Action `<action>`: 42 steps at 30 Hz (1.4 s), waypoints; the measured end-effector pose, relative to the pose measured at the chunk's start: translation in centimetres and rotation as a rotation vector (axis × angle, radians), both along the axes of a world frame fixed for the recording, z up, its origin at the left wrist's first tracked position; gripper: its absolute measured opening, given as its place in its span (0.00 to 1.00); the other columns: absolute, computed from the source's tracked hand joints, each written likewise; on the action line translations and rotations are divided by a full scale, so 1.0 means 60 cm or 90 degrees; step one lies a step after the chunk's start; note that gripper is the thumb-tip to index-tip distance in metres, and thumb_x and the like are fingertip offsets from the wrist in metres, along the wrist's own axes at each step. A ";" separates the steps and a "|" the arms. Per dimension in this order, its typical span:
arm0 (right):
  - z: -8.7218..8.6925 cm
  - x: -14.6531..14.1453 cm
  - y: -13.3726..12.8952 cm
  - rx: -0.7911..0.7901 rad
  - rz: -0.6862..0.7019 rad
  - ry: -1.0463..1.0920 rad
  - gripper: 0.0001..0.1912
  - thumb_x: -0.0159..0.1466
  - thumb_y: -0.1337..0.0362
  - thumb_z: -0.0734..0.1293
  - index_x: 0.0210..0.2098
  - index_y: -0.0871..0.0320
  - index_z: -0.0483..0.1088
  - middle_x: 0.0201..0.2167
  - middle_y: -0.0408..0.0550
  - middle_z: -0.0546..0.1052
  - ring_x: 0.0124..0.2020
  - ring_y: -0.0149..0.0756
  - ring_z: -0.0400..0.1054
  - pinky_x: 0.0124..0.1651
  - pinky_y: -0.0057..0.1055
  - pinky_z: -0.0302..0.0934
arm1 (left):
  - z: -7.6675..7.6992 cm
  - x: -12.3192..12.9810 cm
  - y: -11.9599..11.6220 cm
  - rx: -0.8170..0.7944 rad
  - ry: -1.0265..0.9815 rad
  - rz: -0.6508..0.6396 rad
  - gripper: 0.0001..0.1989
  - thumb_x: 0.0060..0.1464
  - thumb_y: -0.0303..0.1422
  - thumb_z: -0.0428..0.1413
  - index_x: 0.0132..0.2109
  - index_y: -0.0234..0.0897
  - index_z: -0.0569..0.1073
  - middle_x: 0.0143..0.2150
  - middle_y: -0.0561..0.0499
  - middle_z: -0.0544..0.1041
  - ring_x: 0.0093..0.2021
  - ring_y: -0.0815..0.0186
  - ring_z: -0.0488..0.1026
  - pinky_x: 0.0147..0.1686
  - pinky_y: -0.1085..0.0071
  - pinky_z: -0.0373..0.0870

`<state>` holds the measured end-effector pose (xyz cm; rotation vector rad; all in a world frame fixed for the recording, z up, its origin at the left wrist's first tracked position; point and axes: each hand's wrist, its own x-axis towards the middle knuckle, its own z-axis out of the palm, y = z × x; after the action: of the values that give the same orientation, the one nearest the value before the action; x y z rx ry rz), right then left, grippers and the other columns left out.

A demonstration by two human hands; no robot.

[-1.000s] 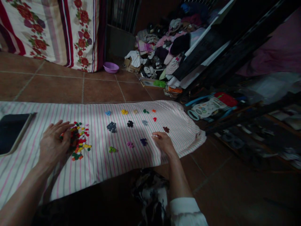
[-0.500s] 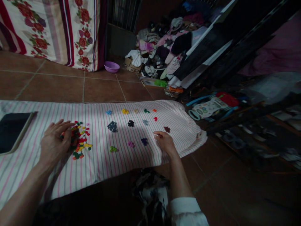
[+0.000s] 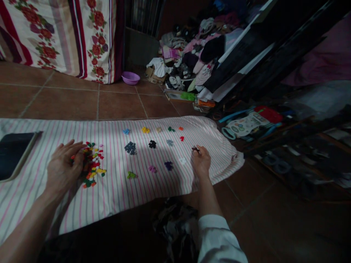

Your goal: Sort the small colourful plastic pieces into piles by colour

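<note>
Left hand is touching 1 mixed-color pile, grip loosely spread. Right hand is reaching brown pieces; can't tell if grip is pinching any. White pieces are lying nearby on striped cloth.

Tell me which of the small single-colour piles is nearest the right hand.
The dark brown pile, at the fingertips of the right hand. It lies farthest right; the other piles sit clear of that hand.
</note>
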<state>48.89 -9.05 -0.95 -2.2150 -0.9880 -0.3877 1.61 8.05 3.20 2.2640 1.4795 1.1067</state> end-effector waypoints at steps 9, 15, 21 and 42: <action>-0.016 0.004 0.009 -0.022 0.052 0.043 0.21 0.59 0.65 0.58 0.47 0.60 0.75 0.51 0.58 0.75 0.55 0.44 0.65 0.61 0.47 0.57 | 0.003 0.015 -0.003 0.005 -0.010 -0.010 0.15 0.53 0.39 0.47 0.43 0.48 0.75 0.47 0.50 0.79 0.60 0.51 0.68 0.64 0.45 0.58; -0.009 0.003 0.006 -0.013 0.078 0.020 0.17 0.57 0.66 0.59 0.39 0.59 0.77 0.42 0.55 0.79 0.47 0.43 0.70 0.56 0.44 0.62 | 0.002 0.012 0.000 0.017 -0.005 -0.001 0.15 0.55 0.41 0.46 0.42 0.45 0.75 0.46 0.48 0.79 0.59 0.52 0.69 0.65 0.47 0.58; -0.006 -0.005 0.006 -0.006 0.041 0.006 0.15 0.55 0.65 0.61 0.36 0.60 0.76 0.39 0.56 0.78 0.43 0.44 0.69 0.52 0.43 0.62 | 0.006 0.009 -0.001 0.003 -0.008 0.011 0.16 0.55 0.42 0.45 0.41 0.45 0.74 0.47 0.47 0.79 0.59 0.52 0.69 0.65 0.47 0.58; -0.012 -0.018 0.013 0.023 0.048 -0.065 0.09 0.55 0.65 0.60 0.27 0.57 0.73 0.29 0.53 0.79 0.35 0.43 0.69 0.46 0.40 0.60 | -0.010 -0.002 0.006 0.039 0.016 -0.033 0.16 0.57 0.38 0.46 0.47 0.44 0.74 0.49 0.48 0.79 0.60 0.50 0.68 0.62 0.41 0.60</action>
<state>47.78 -8.29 -1.66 -2.1357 -1.1066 -0.4845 1.48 8.43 2.62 2.3514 1.4066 1.1268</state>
